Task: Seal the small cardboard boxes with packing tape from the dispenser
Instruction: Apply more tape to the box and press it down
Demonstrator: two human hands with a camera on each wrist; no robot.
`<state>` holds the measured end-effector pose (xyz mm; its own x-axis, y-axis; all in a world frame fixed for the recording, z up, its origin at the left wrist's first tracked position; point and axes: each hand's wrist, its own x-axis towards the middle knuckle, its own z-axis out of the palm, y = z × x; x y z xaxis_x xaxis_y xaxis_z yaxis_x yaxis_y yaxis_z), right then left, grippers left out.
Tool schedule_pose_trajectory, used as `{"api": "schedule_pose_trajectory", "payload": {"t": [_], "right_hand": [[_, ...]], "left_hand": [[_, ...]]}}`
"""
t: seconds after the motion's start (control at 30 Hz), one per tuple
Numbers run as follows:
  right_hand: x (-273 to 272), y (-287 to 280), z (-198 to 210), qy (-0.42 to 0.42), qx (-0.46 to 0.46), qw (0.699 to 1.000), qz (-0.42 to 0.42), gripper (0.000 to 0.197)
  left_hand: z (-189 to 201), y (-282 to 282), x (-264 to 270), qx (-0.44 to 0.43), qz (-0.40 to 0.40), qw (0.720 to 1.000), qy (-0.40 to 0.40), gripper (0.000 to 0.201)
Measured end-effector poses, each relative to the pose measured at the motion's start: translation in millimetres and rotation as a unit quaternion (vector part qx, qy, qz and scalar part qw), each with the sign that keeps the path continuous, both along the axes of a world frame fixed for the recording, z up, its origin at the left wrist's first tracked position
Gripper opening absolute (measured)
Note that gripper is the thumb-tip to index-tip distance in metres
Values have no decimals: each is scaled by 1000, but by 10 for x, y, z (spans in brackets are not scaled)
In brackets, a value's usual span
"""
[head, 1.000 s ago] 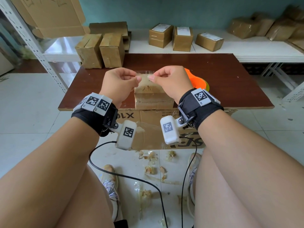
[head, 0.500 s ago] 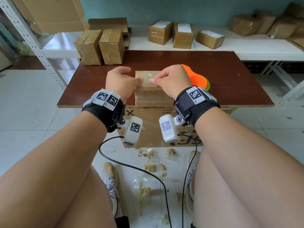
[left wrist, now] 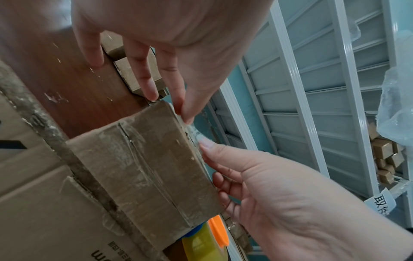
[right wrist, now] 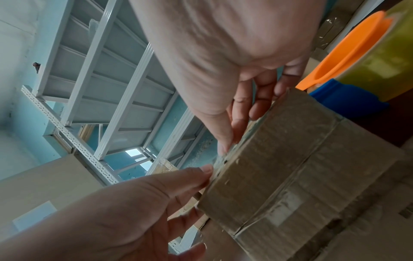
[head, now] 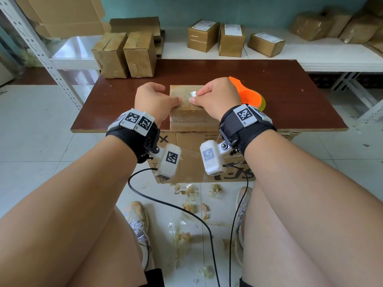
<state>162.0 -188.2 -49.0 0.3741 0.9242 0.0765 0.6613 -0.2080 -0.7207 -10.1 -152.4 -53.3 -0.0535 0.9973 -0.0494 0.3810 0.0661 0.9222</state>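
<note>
Box [head: 187, 112] sits at the near edge of the table [head: 269, 96], between my two hands. Dispenser [head: 249, 96] lies just right of the box, behind my right hand [head: 217, 98]; nobody is holding it.

Left hand [head: 154, 100]: thumb and forefinger pinched together over the box top, on the left end of a clear tape [head: 191, 94] strip. Other fingers loosely curled beside the box's left face. Right hand: thumb and forefinger pinching the strip's right end, remaining fingers curled down the box's right side. Thumb tips nearly meet over the box top.

Handling judgement: the box looks light, with stiff but scuffed cardboard, old tape residue on its faces. It should slide if pushed, so steady it by its side faces while pressing. The tape is thin, limp and sticky; hold it by the ends only and keep it taut, or it may wrinkle or fold onto itself.

Two more boxes [head: 124, 53] stand far left of the box.
</note>
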Motion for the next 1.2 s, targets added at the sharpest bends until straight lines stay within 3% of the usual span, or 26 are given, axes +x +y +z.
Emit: {"api": "schedule_pose_trajectory", "payload": {"t": [0.23,0.53,0.87,1.0,1.07,1.2], "right_hand": [[-2,-7,-1,-16,-2,1000,-9,38],[-22,24,-33,-27,-6,1000,-15,37],[-64,67,-55,-50,-16,998,-29,32],[-25,28,-38,-74,-7,997,-34,51],[-9,20,-35,-77,-10,995,-57,69],[-9,37,-38,-52,-45,994,-83,92]], "left_hand": [[-1,18,-5,0,-7,1000,15,53],[-27,31,-13,6,-11,999,36,56],[-75,75,-7,6,4,999,34,81],[-64,86,-26,-9,12,998,53,104],[-71,93,-15,-68,8,997,45,96],[-102,111,5,-187,-31,981,-37,43]]}}
